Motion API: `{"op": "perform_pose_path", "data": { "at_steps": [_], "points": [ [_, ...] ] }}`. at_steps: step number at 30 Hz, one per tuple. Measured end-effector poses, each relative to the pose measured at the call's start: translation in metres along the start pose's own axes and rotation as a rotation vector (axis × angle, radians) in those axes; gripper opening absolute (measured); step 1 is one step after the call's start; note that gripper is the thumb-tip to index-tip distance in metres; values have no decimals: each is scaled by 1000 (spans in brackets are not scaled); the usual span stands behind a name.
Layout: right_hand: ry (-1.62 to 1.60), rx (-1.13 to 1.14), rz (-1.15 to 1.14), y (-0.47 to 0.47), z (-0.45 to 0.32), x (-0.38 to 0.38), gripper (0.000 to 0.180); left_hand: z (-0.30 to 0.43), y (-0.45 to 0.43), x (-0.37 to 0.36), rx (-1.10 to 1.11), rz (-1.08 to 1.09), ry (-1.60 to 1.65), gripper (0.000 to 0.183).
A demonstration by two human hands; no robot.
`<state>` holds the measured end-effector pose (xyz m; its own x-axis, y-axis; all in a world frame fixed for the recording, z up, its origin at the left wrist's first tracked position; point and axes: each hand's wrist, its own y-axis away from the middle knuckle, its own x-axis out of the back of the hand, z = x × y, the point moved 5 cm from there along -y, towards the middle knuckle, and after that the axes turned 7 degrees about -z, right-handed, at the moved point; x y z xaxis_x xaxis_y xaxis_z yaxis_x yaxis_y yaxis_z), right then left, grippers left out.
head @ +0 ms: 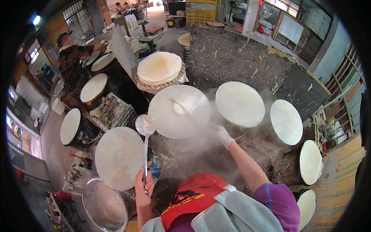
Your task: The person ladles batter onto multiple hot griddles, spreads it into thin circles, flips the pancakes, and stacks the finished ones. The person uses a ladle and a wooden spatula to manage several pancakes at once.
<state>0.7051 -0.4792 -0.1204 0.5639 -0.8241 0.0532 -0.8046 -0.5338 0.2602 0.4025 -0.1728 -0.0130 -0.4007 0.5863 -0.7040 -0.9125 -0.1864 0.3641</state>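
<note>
My left hand (144,182) grips the handle of a metal ladle (145,126), bowl upward, above the edge of a griddle covered by a pale round sheet (120,158). In a white glove, my right hand (221,134) is at the near right rim of the middle round griddle (162,116). From this hand a long thin flat scraper (185,108) reaches across the griddle; its held end is blurred by steam. A bright white patch of batter (179,109) lies beside the scraper. Below my left hand stands a metal basin (126,214) holding pale batter (110,200).
A stack of thin round sheets (159,68) rests on a woven tray beyond the middle griddle, beside an upright board (123,52). More covered griddles (240,104) curve around both sides. Another person (69,55) stands at the far left. A dark panel (246,55) lies behind.
</note>
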Motion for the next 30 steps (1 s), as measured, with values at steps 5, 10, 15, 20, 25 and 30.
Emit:
{"op": "perform_pose_path", "data": {
  "at_steps": [5,10,15,20,25,30],
  "points": [
    [115,179,400,11,42,10,30,-12,-5,2,63,-34,-43,42],
    [274,259,359,8,63,-63,32,-29,-6,3,91,-21,-58,45],
    [158,131,190,14,-39,-40,38,-41,1,-3,82,30,-113,45],
    [-71,27,91,-12,-6,-46,43,-53,4,-26,52,150,-198,33],
    [-5,67,-37,-13,-9,-29,47,-62,5,-22,36,236,-274,26],
    [166,25,-122,-38,2,-3,47,-57,-28,-50,58,266,-433,30]
  ]
}}
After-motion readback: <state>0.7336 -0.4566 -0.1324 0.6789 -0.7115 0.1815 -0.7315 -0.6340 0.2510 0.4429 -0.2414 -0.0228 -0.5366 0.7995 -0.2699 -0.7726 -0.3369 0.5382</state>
